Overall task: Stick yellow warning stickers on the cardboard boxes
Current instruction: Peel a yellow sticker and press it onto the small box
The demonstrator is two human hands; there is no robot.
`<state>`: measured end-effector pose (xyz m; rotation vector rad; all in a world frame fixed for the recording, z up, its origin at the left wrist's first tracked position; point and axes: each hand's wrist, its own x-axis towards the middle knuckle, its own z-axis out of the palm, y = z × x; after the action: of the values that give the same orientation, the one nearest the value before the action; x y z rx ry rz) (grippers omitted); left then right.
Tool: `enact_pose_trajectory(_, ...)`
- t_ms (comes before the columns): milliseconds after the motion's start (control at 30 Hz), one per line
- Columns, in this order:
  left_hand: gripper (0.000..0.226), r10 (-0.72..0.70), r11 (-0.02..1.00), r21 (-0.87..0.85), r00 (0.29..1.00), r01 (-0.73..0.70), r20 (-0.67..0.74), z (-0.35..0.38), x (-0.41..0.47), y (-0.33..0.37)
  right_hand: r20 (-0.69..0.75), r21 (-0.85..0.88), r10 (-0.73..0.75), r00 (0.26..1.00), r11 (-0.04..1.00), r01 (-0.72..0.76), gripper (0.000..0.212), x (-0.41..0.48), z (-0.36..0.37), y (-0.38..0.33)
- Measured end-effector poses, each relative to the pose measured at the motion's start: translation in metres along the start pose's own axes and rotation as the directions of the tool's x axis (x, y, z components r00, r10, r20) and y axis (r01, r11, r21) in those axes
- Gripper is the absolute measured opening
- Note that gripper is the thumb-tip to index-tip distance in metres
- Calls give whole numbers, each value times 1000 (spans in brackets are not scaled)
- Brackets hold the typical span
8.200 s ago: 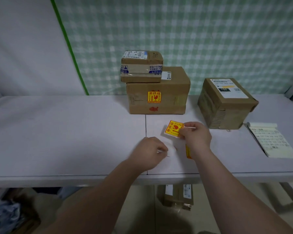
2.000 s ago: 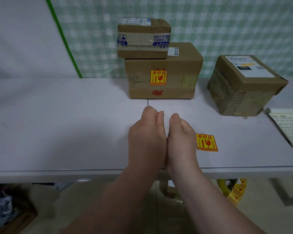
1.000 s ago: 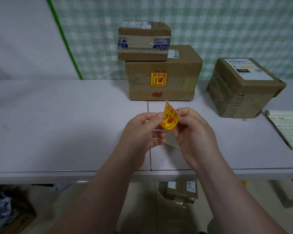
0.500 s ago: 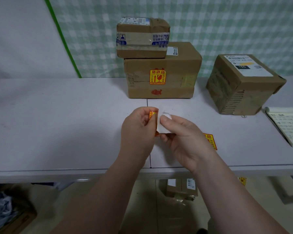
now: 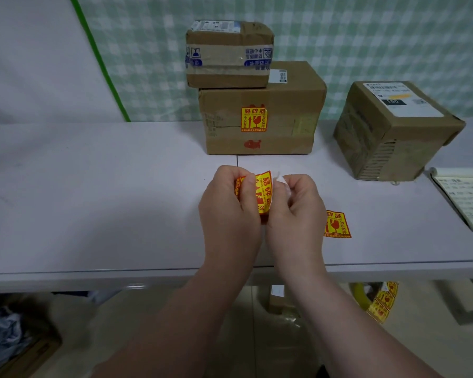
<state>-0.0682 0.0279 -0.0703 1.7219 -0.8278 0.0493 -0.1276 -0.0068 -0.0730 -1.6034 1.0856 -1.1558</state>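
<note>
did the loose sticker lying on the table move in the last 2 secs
No. The loose sticker lies in the same spot, front right of the stickered cardboard box.

At the back edge of the table, near its middle, we find the large box, with the small box on its left half. The third box stands toward the back right corner, and the notepad lies at the right edge. Above the front middle, our left hand grips the held sticker and our right hand pinches its backing. The loose sticker lies just to their right.
</note>
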Motion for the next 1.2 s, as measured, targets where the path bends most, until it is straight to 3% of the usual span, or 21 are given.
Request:
enact_pose_trajectory(167,7,16,1000,9,1000,-16,-14,0,0,1,-45,7,-12,999,1000,12,14,1,-2,-1)
enact_pose_trajectory(333,8,-56,996,-63,998,57,14,-1,1,4,-1,145,76,997,987,-75,12,2,-4,-4)
enact_pose_trajectory(467,16,-188,949,-223,967,224,175,-6,11,-3,205,258,190,960,936,-240,13,14,-11,-1)
enact_pose_trajectory(600,17,-182,922,-253,907,292,380,-14,20,-10,423,375,205,882,847,-377,21,22,-21,-1)
enact_pose_trajectory(733,15,-173,912,-232,828,339,533,-21,24,-12,503,264,182,845,899,-351,43,26,-28,-2)
enact_pose_trajectory(900,8,-147,932,-201,822,301,551,-23,25,-14,482,224,74,873,953,-205,16,25,-31,-3)
enact_pose_trajectory(1067,17,-118,952,-183,846,245,520,-23,25,-16,422,218,60,905,962,-165,13,27,-30,0)
enact_pose_trajectory(1200,14,-144,928,-224,841,298,522,-19,24,-18,362,245,66,930,956,-164,14,27,-28,0)
